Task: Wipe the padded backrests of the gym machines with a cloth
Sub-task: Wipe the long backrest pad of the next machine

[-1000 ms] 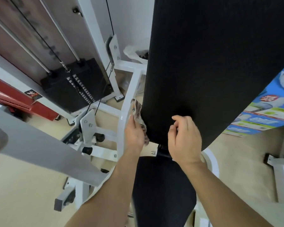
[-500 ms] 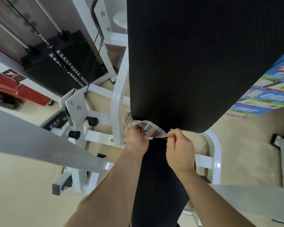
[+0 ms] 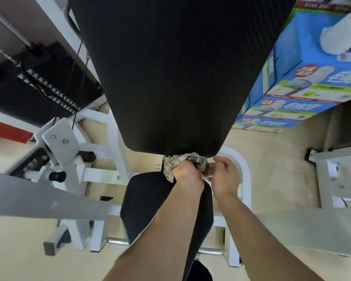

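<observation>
The left hand and right hand both grip the cloth tight at the backrest bottom. This pad seems nearly done; others may wait.

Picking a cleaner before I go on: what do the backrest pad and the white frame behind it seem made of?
Backrest pad: probably vinyl or faux leather, black, matte, with fine ribbed grain. White frame: likely painted steel, smooth finish, with bolted plates and square tubes.
</observation>
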A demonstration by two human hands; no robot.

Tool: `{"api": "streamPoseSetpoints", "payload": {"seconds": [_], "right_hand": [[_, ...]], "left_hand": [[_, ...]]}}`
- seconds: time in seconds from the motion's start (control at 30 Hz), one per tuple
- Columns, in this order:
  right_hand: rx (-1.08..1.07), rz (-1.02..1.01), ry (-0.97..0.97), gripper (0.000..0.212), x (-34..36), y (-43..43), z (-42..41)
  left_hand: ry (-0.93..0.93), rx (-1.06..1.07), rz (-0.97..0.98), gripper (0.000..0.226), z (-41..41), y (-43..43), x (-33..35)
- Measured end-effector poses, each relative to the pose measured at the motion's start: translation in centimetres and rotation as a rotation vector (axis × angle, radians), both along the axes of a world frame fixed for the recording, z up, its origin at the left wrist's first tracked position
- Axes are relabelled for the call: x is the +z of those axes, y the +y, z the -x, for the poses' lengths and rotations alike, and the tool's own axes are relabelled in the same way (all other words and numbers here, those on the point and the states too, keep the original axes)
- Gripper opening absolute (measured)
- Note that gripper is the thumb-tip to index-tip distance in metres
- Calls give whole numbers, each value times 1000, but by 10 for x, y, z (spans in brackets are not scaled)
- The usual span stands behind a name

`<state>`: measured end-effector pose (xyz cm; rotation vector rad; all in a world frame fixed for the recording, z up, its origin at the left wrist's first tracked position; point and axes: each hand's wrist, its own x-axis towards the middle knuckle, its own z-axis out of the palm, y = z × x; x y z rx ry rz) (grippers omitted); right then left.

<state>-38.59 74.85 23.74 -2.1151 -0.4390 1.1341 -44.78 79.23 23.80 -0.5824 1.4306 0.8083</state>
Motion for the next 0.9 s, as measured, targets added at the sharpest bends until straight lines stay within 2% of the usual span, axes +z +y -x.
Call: {"api": "streamPoseSetpoints", "payload": {"seconds": [0.03, 0.13, 0.2, 0.3, 0.4, 0.5, 0.53, 0.6, 0.67, 0.77, 0.83, 0.9], "right_hand": [[-21, 27, 41, 38, 0, 0, 0], [-141, 76, 101, 35, 3, 4, -8], [-206, 77, 279, 27, 6, 3, -11], [-188, 113, 468, 24, 12, -1, 1], [-61, 88, 623, 24, 20, 2, 37], [94, 85, 632, 22, 32, 17, 78], [116, 72, 616, 20, 36, 22, 88], [129, 47, 588, 21, 41, 29, 101], [44, 25, 547, 22, 40, 28, 100], [-246, -20, 478, 21, 34, 16, 75], [-457, -63, 578, 27, 30, 4, 55], [-515, -61, 616, 29, 28, -4, 42]], "left_hand": [[-78, 15, -63, 38, -8, -2, -6], [-34, -88, -132, 38, -18, -9, -9], [-8, -165, -169, 35, -16, -13, -13], [52, -159, -238, 33, 3, -20, -1], [328, -204, -220, 28, 47, -12, 13], [595, -101, -210, 12, 106, 9, 28], [664, -109, -223, 11, 119, 14, 30], [689, -121, -276, 17, 122, 21, 34], [643, -180, -306, 18, 100, 21, 41], [604, -360, -303, 18, 53, 10, 42], [538, -568, -356, 17, 24, 4, 42], [521, -678, -358, 14, 12, 3, 40]]}}
